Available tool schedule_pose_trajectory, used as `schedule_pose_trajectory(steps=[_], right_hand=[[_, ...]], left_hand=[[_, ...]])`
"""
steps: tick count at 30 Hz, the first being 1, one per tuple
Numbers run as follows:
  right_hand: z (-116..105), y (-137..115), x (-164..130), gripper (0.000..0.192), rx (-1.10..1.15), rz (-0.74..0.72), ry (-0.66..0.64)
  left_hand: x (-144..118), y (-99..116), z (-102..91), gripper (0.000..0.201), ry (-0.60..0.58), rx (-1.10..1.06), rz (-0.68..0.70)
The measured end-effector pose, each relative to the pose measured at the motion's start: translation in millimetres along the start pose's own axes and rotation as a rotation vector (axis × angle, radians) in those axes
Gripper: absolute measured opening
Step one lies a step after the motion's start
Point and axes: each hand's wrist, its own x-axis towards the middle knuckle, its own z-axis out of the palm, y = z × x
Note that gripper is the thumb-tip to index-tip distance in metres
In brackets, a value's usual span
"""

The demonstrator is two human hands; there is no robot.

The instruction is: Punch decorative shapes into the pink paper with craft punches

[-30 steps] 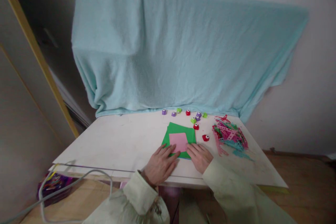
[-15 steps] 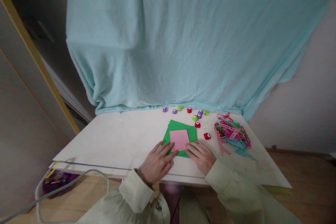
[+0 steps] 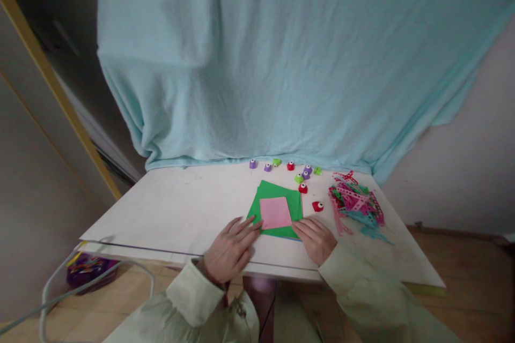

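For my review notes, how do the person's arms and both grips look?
The left sleeve and right sleeve are long, loose and pale green, without visible print; the left ends in a wide cuff. The left grip and right grip are bare.

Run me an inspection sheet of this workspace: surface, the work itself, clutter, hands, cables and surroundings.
Surface: white table, a few faint marks.
Job's things: pink paper lying flat on green paper.
Clutter: small red, purple and green eyed pieces beyond and right of the papers; heap of plastic strips farther right.
Hands: left hand at the pink paper's near left corner, right hand at its near right corner.
Cables: grey cable looping by the near left table edge.
Surroundings: light blue cloth behind the table.
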Motion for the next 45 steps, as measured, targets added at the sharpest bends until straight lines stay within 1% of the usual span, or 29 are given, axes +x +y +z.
schedule_pose_trajectory(steps=[3,5,8,10,12,14,16,18,20,23,29,32,36,41,45], right_hand=[[-6.9,-2.0,3.9,0.026,0.009,0.092,0.017],[-12.8,-4.3,10.4,0.024,0.025,0.181,0.019],[-19.6,-10.7,29.3,0.028,0.104,0.309,-0.009],[-19.6,-16.1,46.1,0.030,0.202,0.350,-0.047],[-14.7,-20.7,62.3,0.031,0.308,0.327,-0.103],[-5.9,-23.3,74.4,0.035,0.374,0.279,-0.164],[4.6,-23.4,81.0,0.037,0.391,0.239,-0.211],[13.8,-21.7,82.8,0.035,0.392,0.233,-0.237],[20.0,-19.5,81.9,0.029,0.399,0.237,-0.246],[23.2,-17.0,80.3,0.022,0.417,0.212,-0.250],[25.5,-16.0,82.1,0.017,0.480,0.161,-0.237],[30.1,-16.9,82.8,0.012,0.516,0.137,-0.221],[34.0,-19.5,82.1,0.007,0.512,0.121,-0.193],[31.8,-25.1,81.3,0.005,0.461,0.133,-0.181],[31.0,-27.3,81.6,0.006,0.454,0.106,-0.165]], left_hand=[[-1.5,3.6,0.7,0.045,0.046,-0.106,-0.037],[1.4,6.8,-0.8,0.036,0.129,-0.203,-0.124],[15.2,5.6,-2.8,0.030,0.270,-0.362,-0.297],[29.2,-2.1,-1.1,0.028,0.311,-0.433,-0.320],[43.2,-13.9,4.4,0.026,0.282,-0.451,-0.309],[53.9,-25.9,12.1,0.023,0.258,-0.422,-0.338],[59.6,-34.4,19.1,0.023,0.225,-0.394,-0.353],[61.0,-38.2,22.9,0.027,0.205,-0.367,-0.370],[60.2,-38.7,23.2,0.032,0.186,-0.351,-0.385],[58.7,-38.7,20.0,0.039,0.142,-0.355,-0.388],[58.9,-43.8,16.8,0.049,0.067,-0.358,-0.374],[58.6,-44.5,17.2,0.052,0.063,-0.356,-0.355],[58.7,-43.0,16.8,0.053,0.070,-0.352,-0.355],[60.0,-40.7,16.8,0.049,0.056,-0.338,-0.378],[61.2,-38.4,18.1,0.044,0.030,-0.305,-0.412]])
